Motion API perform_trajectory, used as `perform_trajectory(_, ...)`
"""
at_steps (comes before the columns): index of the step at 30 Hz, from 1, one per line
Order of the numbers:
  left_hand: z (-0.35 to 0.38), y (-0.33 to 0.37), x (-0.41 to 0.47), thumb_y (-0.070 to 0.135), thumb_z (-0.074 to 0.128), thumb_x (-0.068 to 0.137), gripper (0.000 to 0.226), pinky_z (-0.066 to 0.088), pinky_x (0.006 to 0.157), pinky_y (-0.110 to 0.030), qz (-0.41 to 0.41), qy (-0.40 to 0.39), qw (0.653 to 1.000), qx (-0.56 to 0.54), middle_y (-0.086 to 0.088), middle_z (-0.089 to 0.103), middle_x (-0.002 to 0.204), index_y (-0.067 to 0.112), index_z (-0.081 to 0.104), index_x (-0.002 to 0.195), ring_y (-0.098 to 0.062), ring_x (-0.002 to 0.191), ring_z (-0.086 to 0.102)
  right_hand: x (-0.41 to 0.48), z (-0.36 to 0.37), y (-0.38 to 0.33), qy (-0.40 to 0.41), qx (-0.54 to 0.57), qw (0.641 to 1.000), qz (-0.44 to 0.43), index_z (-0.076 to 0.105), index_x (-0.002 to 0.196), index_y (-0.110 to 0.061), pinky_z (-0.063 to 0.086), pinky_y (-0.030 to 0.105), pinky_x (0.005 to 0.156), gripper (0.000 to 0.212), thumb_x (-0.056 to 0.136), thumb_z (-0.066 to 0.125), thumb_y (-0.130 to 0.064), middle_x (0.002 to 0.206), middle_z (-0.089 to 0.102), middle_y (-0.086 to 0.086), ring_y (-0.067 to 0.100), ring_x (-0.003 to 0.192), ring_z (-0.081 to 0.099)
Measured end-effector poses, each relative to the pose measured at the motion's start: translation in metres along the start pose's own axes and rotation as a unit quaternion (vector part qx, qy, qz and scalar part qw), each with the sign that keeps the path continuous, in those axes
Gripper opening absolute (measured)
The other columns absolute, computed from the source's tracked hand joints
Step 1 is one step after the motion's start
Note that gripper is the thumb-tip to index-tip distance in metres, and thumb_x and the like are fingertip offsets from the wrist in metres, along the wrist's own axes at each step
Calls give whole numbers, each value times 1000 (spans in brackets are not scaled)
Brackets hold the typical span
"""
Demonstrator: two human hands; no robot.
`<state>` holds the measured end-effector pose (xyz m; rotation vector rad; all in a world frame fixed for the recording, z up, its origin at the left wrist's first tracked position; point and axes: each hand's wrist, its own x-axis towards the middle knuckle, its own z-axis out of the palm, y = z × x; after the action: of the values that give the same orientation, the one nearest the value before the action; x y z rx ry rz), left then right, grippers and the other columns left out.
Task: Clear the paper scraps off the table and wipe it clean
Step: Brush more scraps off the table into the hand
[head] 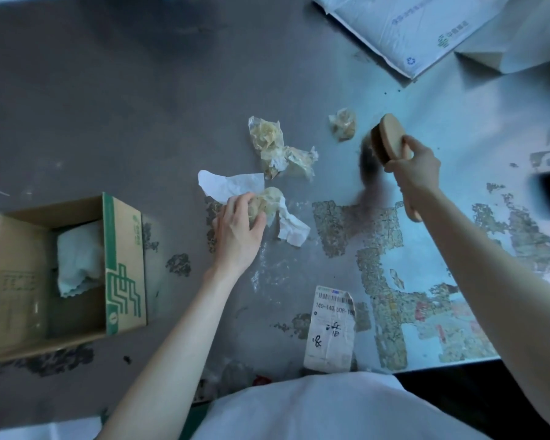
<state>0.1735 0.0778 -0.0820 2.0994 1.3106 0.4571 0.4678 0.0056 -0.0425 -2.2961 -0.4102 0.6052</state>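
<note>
Gripping crumpled paper scrap (pixel 269 201) | left hand (pixel 238 227) on top | table (pixel 140 122)

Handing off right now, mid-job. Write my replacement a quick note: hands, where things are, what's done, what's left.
Left hand grips a crumpled wad on white paper.
Right hand holds the brush near a small wad.
Crumpled scraps lie mid-table, a label near the front edge, the open box, something white inside, at left.
Done: cannot tell.
Left: all scraps, then wiping the stained table.
</note>
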Motion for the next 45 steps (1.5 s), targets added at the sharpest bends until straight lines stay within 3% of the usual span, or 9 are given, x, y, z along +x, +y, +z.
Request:
perform_trajectory(4,-3,0,2,21,55,93,34,23,96,-30,13,11,1000,6,-6,54,127,10,53,125,-25,119,50,-18,6,9,-36,7,999,-19,43,142,-30,53,38,76,73,74,59,-6,126,59,16,25,82,56)
perform_trajectory(6,-5,1,4,19,56,92,34,23,97,-31,19,15,1000,7,-7,54,128,9,54,124,-26,121,49,-30,7,11,-60,-4,998,-30,42,142,-30,48,18,58,73,76,59,-5,118,60,15,20,67,56)
perform_trajectory(8,-7,1,6,18,56,92,34,24,100,-34,20,17,1000,14,-7,54,128,8,54,124,-25,122,48,-44,9,13,-82,-10,996,-37,42,143,-30,37,10,40,73,77,58,-3,108,57,13,14,55,51)
perform_trajectory(22,-6,1,-4,27,54,92,42,17,106,-31,11,-32,999,6,-3,47,134,13,48,131,-21,128,41,-120,36,12,-265,-35,957,-109,50,138,-31,36,9,41,70,75,64,-3,97,61,4,-4,41,51)
perform_trajectory(26,-7,1,-13,28,55,92,43,17,104,-30,-1,-33,999,-13,-2,45,135,14,46,132,-20,127,41,-120,32,15,-308,7,947,-91,51,135,-35,39,23,42,70,75,64,-2,81,59,-2,13,48,45)
perform_trajectory(33,-5,4,-27,37,59,88,55,16,102,-29,2,-36,999,-17,1,41,138,17,41,135,-16,129,35,-80,13,3,-223,74,969,-78,49,138,-30,40,20,39,72,75,64,3,67,55,0,7,41,46)
perform_trajectory(36,-2,4,-28,39,64,84,65,20,106,-37,3,-47,999,11,-3,38,142,15,36,139,-21,132,32,-57,9,-7,-170,81,979,-73,49,139,-27,42,23,40,72,75,63,2,67,55,0,11,43,48)
perform_trajectory(40,0,4,-28,37,69,79,75,23,108,-42,9,-48,998,49,-6,34,145,13,34,140,-25,133,29,-31,10,-21,-117,75,988,-64,47,140,-27,41,26,44,73,74,62,-1,78,58,8,21,49,47)
perform_trajectory(45,1,0,-25,34,70,78,78,19,108,-41,12,-53,995,81,-7,28,147,13,30,142,-28,134,24,-6,15,-38,-83,58,993,-62,46,141,-27,39,19,34,73,73,62,-4,103,60,15,19,50,47)
